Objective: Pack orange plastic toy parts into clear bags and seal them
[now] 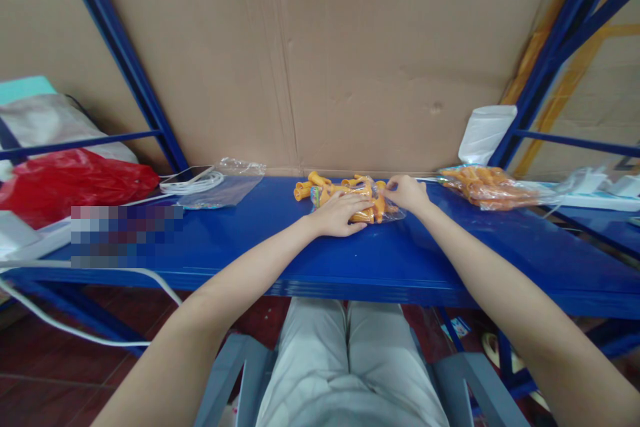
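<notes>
A clear plastic bag (393, 214) with orange-yellow plastic pieces in it lies on the blue shelf, straight in front of me. My left hand (341, 215) rests flat on the bag from the left, fingers stretched over it. At the bag's right side, my right hand (407, 193) has thumb and fingertips pinched together on the plastic. Several loose orange-yellow pieces (303, 191), flared like small horns, lie just behind and left of my left hand. The bag's left part is partly hidden under that hand.
A second bag of orange pieces (485, 187) lies at the right, near a white power strip (600, 199). At the left are a flat clear bag (233, 185), a coiled white cable (197, 181) and a red bag (80, 180). Cardboard (360, 67) stands behind.
</notes>
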`<state>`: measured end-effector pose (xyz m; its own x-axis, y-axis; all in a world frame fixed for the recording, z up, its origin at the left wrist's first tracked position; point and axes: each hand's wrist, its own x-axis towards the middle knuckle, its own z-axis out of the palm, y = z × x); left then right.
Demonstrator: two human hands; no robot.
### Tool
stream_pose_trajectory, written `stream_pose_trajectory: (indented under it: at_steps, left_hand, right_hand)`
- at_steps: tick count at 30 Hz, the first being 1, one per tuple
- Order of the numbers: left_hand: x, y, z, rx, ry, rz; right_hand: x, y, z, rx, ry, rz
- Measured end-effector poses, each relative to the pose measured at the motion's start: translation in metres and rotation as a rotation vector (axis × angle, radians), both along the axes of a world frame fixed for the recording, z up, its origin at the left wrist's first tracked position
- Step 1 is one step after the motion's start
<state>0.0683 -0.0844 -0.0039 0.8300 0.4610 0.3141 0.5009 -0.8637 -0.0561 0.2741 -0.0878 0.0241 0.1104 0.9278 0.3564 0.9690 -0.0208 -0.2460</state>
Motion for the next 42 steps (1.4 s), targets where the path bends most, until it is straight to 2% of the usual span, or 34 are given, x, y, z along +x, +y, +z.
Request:
stream_pose_trajectory:
  at_steps: [4, 9, 12, 16, 20, 23, 26, 29, 34, 42]
  left_hand:
    - [0.0, 0.0, 0.0, 0.003, -0.001, 0.006]
    - [0.0, -0.001, 0.0, -0.004, 0.004, 0.017]
    - [0.0, -0.001, 0.001, -0.005, 0.0, 0.014]
    - [0.001, -0.001, 0.0, -0.012, -0.001, 0.021]
    - [0.001, -0.001, -0.001, -0.007, -0.003, 0.022]
    - [0.002, 0.0, -0.001, 0.004, -0.001, 0.023]
    - [0.002, 0.0, -0.002, 0.012, -0.003, 0.029]
    - [0.002, 0.001, -0.003, 0.01, -0.004, 0.032]
    - [0.002, 0.002, -0.003, 0.015, 0.006, 0.037]
    - [0.002, 0.002, -0.004, 0.038, -0.013, 0.07]
  right_hand:
    - [0.003, 0.005, -0.003, 0.04, 0.051, -0.05]
    - [0.016, 0.015, -0.01, -0.01, 0.167, -0.062]
    - [0.021, 0.02, -0.015, -0.021, 0.182, -0.047]
    - [0.021, 0.02, -0.016, -0.103, 0.167, -0.095]
    - [0.018, 0.012, -0.013, -0.017, 0.132, -0.107]
    - [0.016, 0.005, -0.01, 0.136, 0.065, -0.058]
    - [0.012, 0.001, -0.006, 0.264, -0.013, 0.053]
    - [0.006, 0.001, -0.004, 0.199, -0.036, 0.16]
    - [-0.003, 0.004, -0.014, 0.011, -0.032, 0.223]
    - [-0.003, 0.011, -0.022, 0.085, 0.197, 0.349]
